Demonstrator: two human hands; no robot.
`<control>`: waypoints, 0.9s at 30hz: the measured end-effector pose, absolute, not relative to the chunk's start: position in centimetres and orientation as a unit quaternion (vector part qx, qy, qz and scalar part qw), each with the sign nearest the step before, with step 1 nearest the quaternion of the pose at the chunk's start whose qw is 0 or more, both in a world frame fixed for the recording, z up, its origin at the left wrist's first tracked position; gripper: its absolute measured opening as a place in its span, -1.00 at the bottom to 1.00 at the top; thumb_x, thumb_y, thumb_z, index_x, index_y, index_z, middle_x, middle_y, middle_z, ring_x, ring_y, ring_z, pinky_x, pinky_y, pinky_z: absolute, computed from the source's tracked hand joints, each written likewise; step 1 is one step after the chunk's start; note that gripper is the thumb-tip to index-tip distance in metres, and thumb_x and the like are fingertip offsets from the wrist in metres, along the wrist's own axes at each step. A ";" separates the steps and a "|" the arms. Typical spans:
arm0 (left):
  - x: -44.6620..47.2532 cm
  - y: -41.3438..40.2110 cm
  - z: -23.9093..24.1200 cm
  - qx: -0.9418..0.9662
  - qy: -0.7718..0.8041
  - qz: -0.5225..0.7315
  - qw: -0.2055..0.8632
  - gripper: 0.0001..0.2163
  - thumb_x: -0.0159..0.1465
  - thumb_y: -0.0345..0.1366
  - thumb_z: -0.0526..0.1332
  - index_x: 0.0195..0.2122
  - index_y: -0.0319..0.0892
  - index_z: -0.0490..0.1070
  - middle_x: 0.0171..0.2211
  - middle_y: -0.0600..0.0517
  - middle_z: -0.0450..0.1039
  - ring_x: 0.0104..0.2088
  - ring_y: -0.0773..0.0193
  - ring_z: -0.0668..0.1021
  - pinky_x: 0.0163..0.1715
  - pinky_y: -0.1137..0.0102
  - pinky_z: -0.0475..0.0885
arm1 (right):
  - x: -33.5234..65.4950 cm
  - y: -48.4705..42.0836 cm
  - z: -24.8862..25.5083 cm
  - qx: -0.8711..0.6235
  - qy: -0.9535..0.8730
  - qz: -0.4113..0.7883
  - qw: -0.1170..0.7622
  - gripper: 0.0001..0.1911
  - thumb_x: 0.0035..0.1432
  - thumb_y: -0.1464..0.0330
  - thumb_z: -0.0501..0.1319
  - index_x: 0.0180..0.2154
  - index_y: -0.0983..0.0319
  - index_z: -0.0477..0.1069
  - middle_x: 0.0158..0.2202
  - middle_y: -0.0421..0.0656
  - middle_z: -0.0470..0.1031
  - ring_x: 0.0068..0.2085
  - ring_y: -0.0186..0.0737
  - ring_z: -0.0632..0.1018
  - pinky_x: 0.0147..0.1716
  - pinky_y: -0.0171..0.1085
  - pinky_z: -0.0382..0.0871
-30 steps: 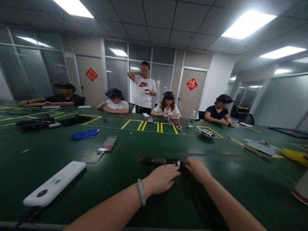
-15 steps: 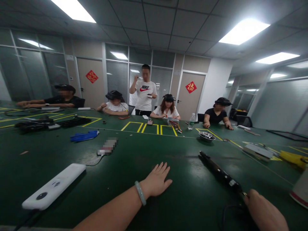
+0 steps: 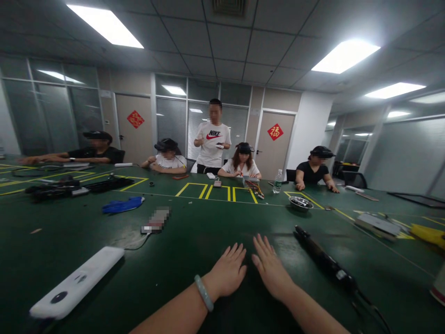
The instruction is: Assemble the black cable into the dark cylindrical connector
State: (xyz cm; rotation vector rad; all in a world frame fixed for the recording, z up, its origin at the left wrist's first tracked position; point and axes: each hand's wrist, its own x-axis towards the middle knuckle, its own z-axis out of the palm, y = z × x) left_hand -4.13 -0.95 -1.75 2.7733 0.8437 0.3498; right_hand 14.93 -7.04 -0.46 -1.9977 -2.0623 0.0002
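My left hand (image 3: 227, 270), with a pale green bangle (image 3: 204, 293) at the wrist, lies flat on the green table (image 3: 194, 232), fingers stretched out. Close beside it, my right hand (image 3: 273, 268) also rests palm down with its fingers extended, the two hands slightly apart. Neither holds anything. To the right of my right hand lies a black electric screwdriver (image 3: 325, 257) with a cable running off its near end. On the left, a long white device (image 3: 78, 283) with a round dark lens is cabled to a phone (image 3: 157, 220) whose screen is blurred out.
A blue glove (image 3: 123, 205) and black gear (image 3: 76, 186) lie at the left. Farther off are a metal bowl (image 3: 301, 203), a water bottle (image 3: 277, 182), a grey box (image 3: 377, 225) and a yellow bag (image 3: 429, 235). Several people sit opposite; one person (image 3: 214, 144) stands.
My right hand has let go of the screwdriver's cable end and moved left to lie flat beside my left hand. The standing person has lowered a raised hand. The view has tilted slightly up.
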 end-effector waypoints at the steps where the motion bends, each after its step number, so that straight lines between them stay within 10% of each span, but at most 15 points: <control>1: -4.1 -0.9 -1.9 0.946 0.285 0.119 0.104 -0.49 0.41 -0.11 -0.30 0.34 -0.18 -0.14 0.35 -0.04 -0.19 0.33 0.11 -0.09 0.28 0.12 -0.11 | 13.8 -6.5 -0.9 -0.668 -0.732 0.031 0.129 -0.36 0.32 0.08 -0.28 0.34 0.20 -0.18 0.37 -0.18 -0.24 0.35 -0.10 -0.16 0.27 -0.01 -0.17; 13: -4.1 -0.5 -2.3 0.953 0.267 0.112 0.093 -0.48 0.41 -0.13 -0.25 0.35 -0.16 -0.25 0.35 -0.03 -0.26 0.33 0.09 -0.10 0.27 0.12 -0.12 | 12.7 -6.3 -1.8 -0.629 -0.770 0.066 0.089 -0.33 0.32 0.06 -0.32 0.34 0.19 -0.39 0.37 -0.17 -0.38 0.35 -0.15 -0.22 0.28 0.01 -0.30; 21: -4.3 -0.5 -2.2 0.945 0.280 0.113 0.127 -0.42 0.38 0.03 -0.26 0.34 -0.15 -0.15 0.35 -0.02 -0.22 0.33 0.10 -0.11 0.28 0.11 -0.09 | 25.5 -6.5 -1.0 -0.820 -0.503 -0.206 0.179 -0.12 0.18 -0.10 -0.16 0.34 0.26 -0.31 0.37 0.01 -0.51 0.31 0.24 -0.40 0.19 0.26 -0.37; 27: -4.2 -0.6 -2.3 0.943 0.279 0.126 0.129 -0.41 0.38 0.03 -0.26 0.34 -0.16 -0.14 0.35 -0.02 -0.22 0.34 0.10 -0.14 0.28 0.09 -0.12 | 35.5 -10.1 -2.0 -0.897 -0.392 -0.129 0.155 0.03 0.05 -0.21 -0.12 0.33 0.35 -0.20 0.33 0.24 -0.17 0.24 0.41 0.10 0.06 0.27 0.07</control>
